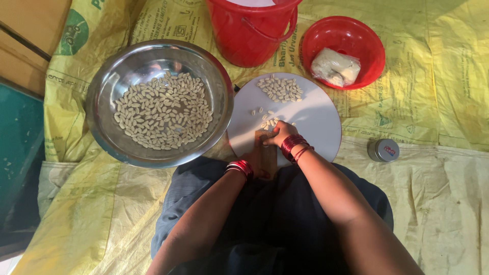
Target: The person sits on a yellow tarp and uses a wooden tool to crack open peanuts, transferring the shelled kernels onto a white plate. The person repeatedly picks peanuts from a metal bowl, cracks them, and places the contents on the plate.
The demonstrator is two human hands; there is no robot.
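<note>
Head view: the right hand (281,133) presses closed on a ribbed wooden tool (265,147) at the near edge of the round white board (316,119), among pale shelled nuts (268,122). The left hand (253,162) (mostly hidden) steadies its near end; grip unclear. The work looks mid-way, calling for steady pressure.
</note>
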